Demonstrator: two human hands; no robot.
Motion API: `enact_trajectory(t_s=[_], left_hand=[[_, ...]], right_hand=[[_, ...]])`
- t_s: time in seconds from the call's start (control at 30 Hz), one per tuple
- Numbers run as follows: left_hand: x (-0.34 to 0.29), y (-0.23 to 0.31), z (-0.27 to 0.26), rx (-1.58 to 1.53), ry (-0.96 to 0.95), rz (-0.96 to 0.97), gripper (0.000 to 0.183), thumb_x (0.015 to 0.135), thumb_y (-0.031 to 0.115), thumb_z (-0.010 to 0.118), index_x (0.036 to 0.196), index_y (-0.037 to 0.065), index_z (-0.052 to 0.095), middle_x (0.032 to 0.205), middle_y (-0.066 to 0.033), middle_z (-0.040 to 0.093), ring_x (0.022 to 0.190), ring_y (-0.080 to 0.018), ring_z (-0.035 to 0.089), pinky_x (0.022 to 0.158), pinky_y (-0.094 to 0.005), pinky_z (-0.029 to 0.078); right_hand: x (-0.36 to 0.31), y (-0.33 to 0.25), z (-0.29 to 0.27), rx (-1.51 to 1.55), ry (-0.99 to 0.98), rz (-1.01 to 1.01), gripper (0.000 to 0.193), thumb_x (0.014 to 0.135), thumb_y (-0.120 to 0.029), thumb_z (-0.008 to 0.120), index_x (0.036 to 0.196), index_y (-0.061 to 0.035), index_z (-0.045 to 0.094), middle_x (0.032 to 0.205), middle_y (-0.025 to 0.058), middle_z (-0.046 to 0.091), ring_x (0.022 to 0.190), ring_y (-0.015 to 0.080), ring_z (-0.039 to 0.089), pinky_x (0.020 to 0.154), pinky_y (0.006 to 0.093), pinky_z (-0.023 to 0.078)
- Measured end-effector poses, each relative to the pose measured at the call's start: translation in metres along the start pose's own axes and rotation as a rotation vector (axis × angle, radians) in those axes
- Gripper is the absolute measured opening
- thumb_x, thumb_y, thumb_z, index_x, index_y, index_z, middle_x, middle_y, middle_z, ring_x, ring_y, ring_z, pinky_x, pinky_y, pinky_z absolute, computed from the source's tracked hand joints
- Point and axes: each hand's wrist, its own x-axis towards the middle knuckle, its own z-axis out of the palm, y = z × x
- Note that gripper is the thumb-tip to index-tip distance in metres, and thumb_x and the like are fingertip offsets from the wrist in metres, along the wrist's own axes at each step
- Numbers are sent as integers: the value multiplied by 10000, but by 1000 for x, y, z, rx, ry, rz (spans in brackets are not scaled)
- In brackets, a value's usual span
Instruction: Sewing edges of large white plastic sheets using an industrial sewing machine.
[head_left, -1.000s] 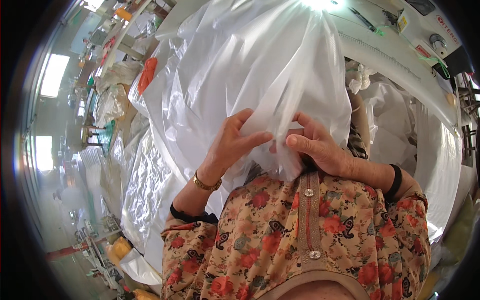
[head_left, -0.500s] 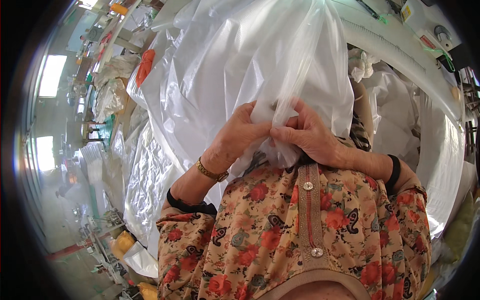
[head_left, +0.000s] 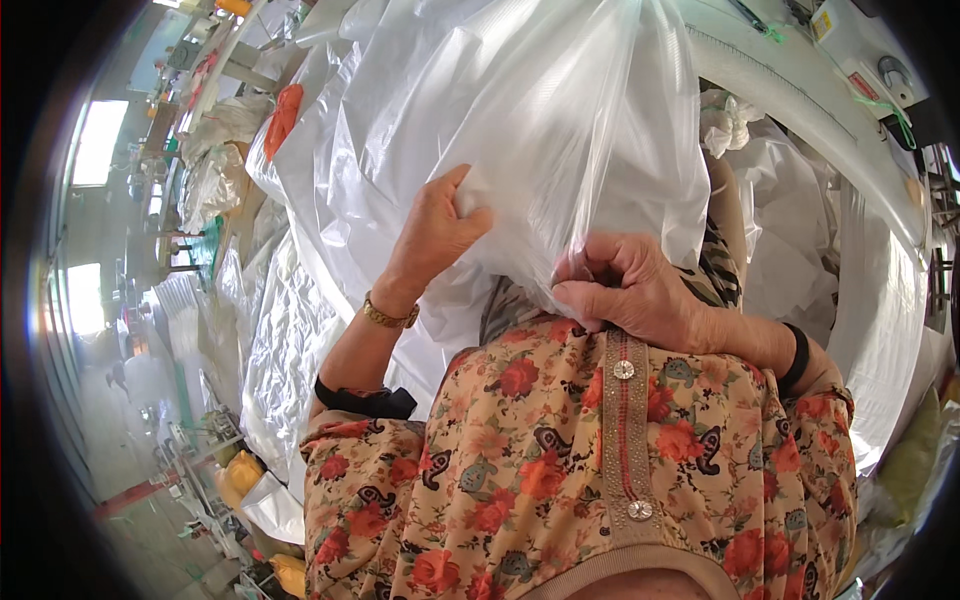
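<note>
A large sheet of thin, clear-white plastic film [head_left: 520, 130] hangs in folds before me and spreads over my lap. Its gathered lower end is pinched between the thumb and fingers of my right hand [head_left: 635, 290], close to my flowered shirt. From that pinch, pleats run up to the far edge of the view. To the left, my left hand [head_left: 432, 235] is against the film with thumb and forefinger spread apart. Nothing shows between those two fingers, and its other fingers are partly hidden.
At the right, a curved pale table edge [head_left: 800, 100] carries a white machine [head_left: 870, 50]. More crumpled film [head_left: 790, 220] lies below it. An orange tied bundle [head_left: 283, 120] is at the left, beside further heaped plastic [head_left: 285, 350].
My left hand has come away from the gathered film and moved left, its thumb and forefinger parting. My right hand keeps its pinch, slightly lower. The film has spread between the hands.
</note>
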Motion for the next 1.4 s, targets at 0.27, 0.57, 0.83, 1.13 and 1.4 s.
enact_trajectory(t_s=[0.27, 0.57, 0.83, 1.13, 1.4], left_hand=[[-16, 16, 32, 766, 93, 376, 186, 870, 190, 583, 822, 28, 506, 814, -156, 605, 696, -349, 606, 571, -418, 438], [-55, 27, 5, 131, 124, 281, 54, 849, 18, 620, 848, -22, 584, 700, -74, 554, 596, -130, 495, 573, -267, 428], [-59, 22, 5, -114, -42, 124, 148, 945, 111, 537, 956, -22, 601, 770, -5, 591, 692, -72, 514, 631, -222, 429], [-34, 31, 11, -294, -185, -26, 204, 934, 198, 582, 825, 38, 519, 646, 70, 436, 596, -13, 356, 509, -201, 304], [-37, 13, 11, -244, -51, 73, 219, 945, 131, 564, 773, 43, 460, 620, 92, 345, 591, -24, 271, 497, -221, 228]], right_hand=[[8, 3, 8, -955, -3, -683, 135, 818, -145, 656, 867, -23, 627, 702, 100, 587, 633, 254, 606, 631, 348, 504], [22, -23, 25, -1517, -238, -514, 131, 743, -92, 624, 769, 14, 553, 734, 139, 589, 695, 273, 633, 541, 361, 492], [42, -20, 36, -1587, -379, -471, 125, 724, -99, 613, 780, 10, 638, 694, 117, 659, 650, 235, 673, 525, 344, 507], [47, 0, 41, -1723, -406, -553, 122, 741, -104, 590, 795, -15, 655, 705, 84, 661, 667, 215, 661, 555, 337, 511], [3, -24, -39, -1343, 384, -830, 146, 774, -124, 668, 890, -68, 600, 896, 65, 630, 695, 233, 627, 631, 336, 532]])
